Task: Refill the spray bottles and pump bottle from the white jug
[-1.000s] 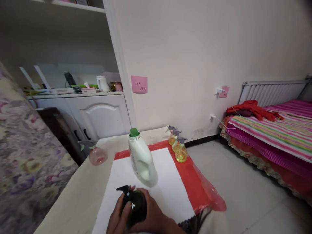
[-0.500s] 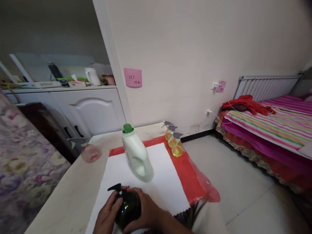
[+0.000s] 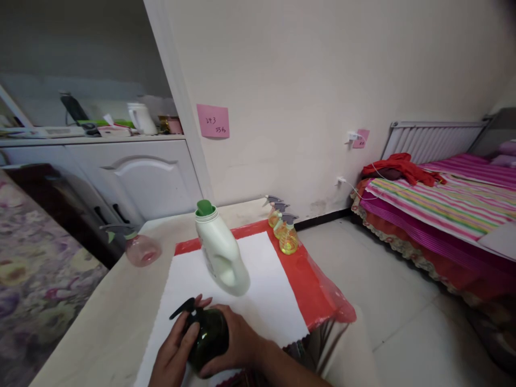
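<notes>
A dark green spray bottle (image 3: 205, 336) with a black trigger head stands on the white sheet (image 3: 258, 290) at the near edge of the table. My right hand (image 3: 237, 344) is wrapped round its right side. My left hand (image 3: 171, 357) cups its left side, with fingers up by the trigger head. Just beyond stands a white detergent jug (image 3: 221, 251) with a green cap, leaning in the view.
A pink spray bottle (image 3: 139, 248) sits on the bare tabletop at the left. Yellow spray bottles (image 3: 284, 231) stand on the red plastic sheet (image 3: 318, 285) at the far right corner. White cabinets (image 3: 133, 177) lie behind; a bed (image 3: 443, 209) with striped covers lies right across open floor.
The view has swung slightly right and down. Both hands stay on the dark green bottle, which has shifted a little left in the picture.
</notes>
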Motion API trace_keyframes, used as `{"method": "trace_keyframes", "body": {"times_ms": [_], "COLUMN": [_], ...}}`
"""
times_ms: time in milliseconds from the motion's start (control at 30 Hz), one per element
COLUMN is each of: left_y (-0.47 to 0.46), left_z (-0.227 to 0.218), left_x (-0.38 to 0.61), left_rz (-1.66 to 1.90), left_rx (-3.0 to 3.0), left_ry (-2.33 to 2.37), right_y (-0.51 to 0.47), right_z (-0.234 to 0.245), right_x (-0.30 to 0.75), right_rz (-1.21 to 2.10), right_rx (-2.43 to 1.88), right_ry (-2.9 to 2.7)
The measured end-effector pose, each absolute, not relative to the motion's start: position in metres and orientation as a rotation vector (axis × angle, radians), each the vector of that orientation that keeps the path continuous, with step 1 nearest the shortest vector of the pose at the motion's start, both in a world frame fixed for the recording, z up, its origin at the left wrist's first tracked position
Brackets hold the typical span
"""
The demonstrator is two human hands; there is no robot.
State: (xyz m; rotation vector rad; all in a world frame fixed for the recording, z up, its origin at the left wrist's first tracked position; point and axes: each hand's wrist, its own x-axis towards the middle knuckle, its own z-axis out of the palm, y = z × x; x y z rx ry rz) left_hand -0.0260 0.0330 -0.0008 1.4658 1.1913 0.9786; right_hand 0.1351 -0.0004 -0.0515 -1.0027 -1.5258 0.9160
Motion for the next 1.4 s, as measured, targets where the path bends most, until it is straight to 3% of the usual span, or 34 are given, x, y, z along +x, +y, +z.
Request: {"method": "trace_keyframes", "body": {"times_ms": [333,567,800,1000,1233,1400], "left_y": [0.017,0.012,0.008,0.007,-0.001,0.003], "left_z": [0.002,0.007,-0.002,0.007,-0.002,0.001], "left_x": [-0.01,-0.025,-0.013,-0.027,-0.015,-0.027], "left_rz": [1.191,1.077,1.278,1.103,1.304,1.17], "left_rx": [1.29,1.379,1.265,1.33,1.285,1.363], "left_ry": [1.309,1.025,1.166,0.937,1.109,0.986], "right_y": [-0.005,-0.011,-0.011,-0.01,-0.012,-0.009], "right_z": [-0.056,-0.054,-0.059,-0.064,-0.062,-0.07], "right_x": [0.131,0.128,0.126,0.122,0.121,0.119], "right_rz": [0.923,1.0,1.044,1.065,1.102,1.077], "right_rx": [-0.965,-0.902,-0.92,-0.878,-0.809,-0.815], "right_ry": [-1.51,-1.5,-1.491,-1.458,-1.466,-1.456]}}
